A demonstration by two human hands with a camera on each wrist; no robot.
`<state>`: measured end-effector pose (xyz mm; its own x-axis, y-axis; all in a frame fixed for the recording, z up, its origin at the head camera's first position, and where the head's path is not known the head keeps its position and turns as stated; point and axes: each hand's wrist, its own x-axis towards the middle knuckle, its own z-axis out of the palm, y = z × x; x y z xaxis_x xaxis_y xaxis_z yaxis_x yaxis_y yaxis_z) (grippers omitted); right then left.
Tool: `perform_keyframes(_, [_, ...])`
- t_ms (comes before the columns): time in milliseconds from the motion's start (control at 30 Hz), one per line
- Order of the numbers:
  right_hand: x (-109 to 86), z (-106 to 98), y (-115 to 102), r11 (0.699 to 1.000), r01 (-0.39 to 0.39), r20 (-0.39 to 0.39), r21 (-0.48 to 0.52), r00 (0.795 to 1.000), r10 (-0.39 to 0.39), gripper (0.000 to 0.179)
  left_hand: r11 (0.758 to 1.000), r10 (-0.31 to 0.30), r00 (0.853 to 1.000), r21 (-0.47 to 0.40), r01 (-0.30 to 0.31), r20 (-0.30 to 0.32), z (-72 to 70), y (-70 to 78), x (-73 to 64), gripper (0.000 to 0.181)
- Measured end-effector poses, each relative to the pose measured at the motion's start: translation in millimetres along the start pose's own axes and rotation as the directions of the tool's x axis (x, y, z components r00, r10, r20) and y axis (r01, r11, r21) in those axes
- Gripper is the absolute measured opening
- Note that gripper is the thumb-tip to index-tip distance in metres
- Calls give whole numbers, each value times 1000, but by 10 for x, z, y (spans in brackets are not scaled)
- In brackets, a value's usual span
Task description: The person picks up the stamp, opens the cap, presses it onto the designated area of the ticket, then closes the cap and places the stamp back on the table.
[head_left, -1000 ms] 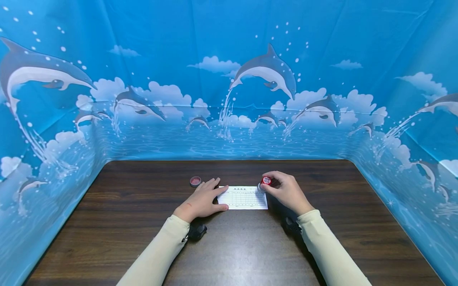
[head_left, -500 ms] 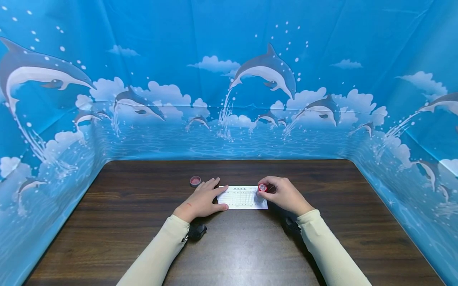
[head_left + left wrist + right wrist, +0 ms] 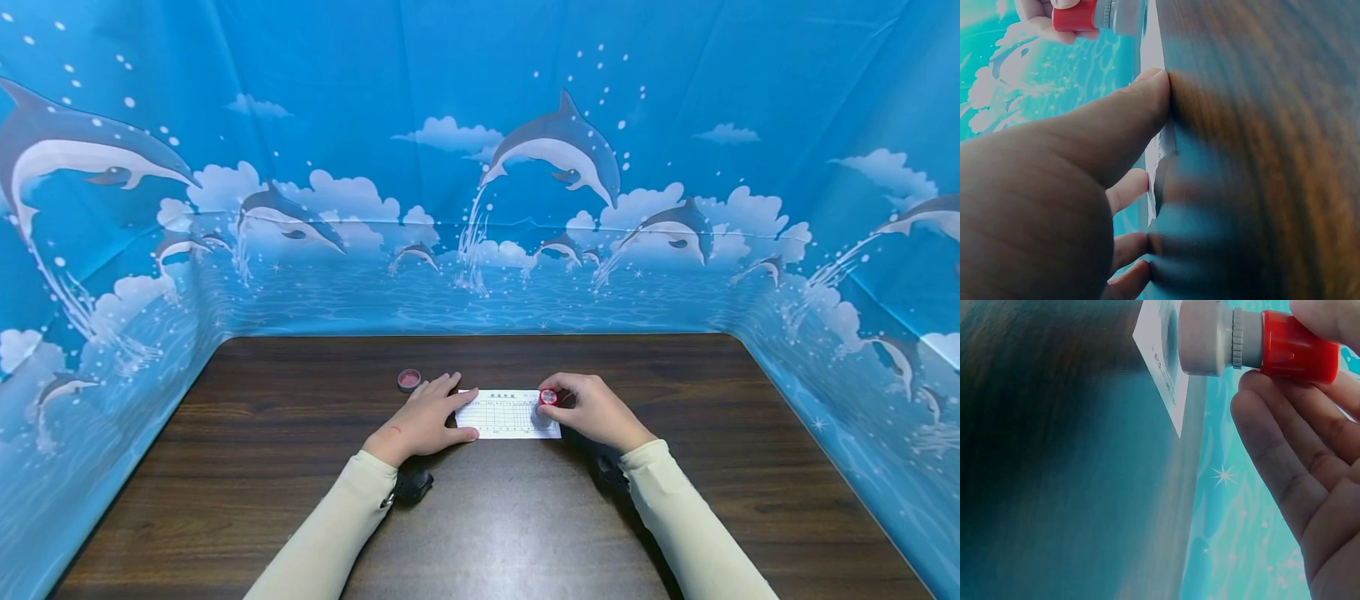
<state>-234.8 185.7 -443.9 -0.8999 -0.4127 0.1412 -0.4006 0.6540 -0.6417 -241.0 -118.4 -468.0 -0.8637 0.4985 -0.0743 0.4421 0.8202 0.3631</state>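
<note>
A white printed form (image 3: 504, 417) with a ruled grid lies flat on the table. My left hand (image 3: 422, 423) rests at its left end, fingers spread, with the thumb and index finger pressing its edge. In my right hand (image 3: 606, 410), the thumb and fingers grip the red handle of a round stamp (image 3: 1300, 347). This stamp has a grey ribbed ring and a pale, wide base. It stands upright over the form's right end, its base at the paper; whether it is pressed down I cannot tell. Its underside is hidden.
A small round cap (image 3: 409, 380), reddish inside, lies beyond the left hand's fingertips. The dark wooden table (image 3: 225, 483) is bordered at the back and sides by a blue dolphin-print curtain (image 3: 360, 167).
My right hand has brought the stamp from the form's upper right edge slightly left and toward me, onto its right part. The left hand and the form have stayed in place.
</note>
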Motion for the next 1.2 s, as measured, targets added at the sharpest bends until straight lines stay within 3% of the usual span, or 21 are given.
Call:
perform_keyframes(567, [8, 52, 30, 1000, -24, 23, -1, 999, 24, 24, 1000, -1, 1000, 1, 1, 5, 2, -7, 13, 72])
perform_keyframes(900, [-9, -4, 3, 1000, -8, 36, -10, 999, 9, 40, 1000, -1, 1000, -14, 1, -5, 11, -13, 1, 73])
perform_keyframes(1200, [-4, -24, 0, 999, 36, 19, -23, 999, -35, 18, 1000, -1, 1000, -18, 1, -4, 4, -6, 5, 73])
